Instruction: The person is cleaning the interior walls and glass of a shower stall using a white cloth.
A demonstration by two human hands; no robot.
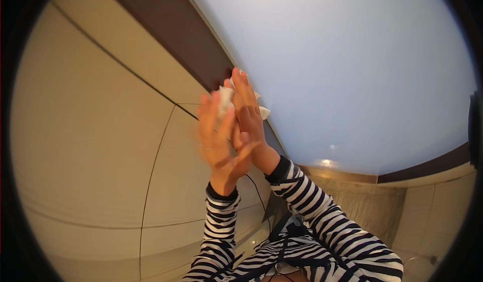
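My left hand (222,142) is raised before me, blurred, with its fingers spread and its thumb reaching across toward my right wrist. Close against it, my right hand (249,112) points upward with its fingers nearly straight. Crumpled white tissue (226,98) shows between the fingers of the two hands. More of the white tissue sticks out past the outer edge of my right hand, so that hand appears to hold it. Whether my left fingers grip any of the tissue is hidden by blur and overlap.
A beige tiled surface (90,138) with dark joints fills the left side. A dark brown strip (162,18) borders a large pale bluish panel (351,67) on the right. A thin black cable (259,193) hangs by my striped sleeves. Brownish streaked flooring (358,202) shows at lower right.
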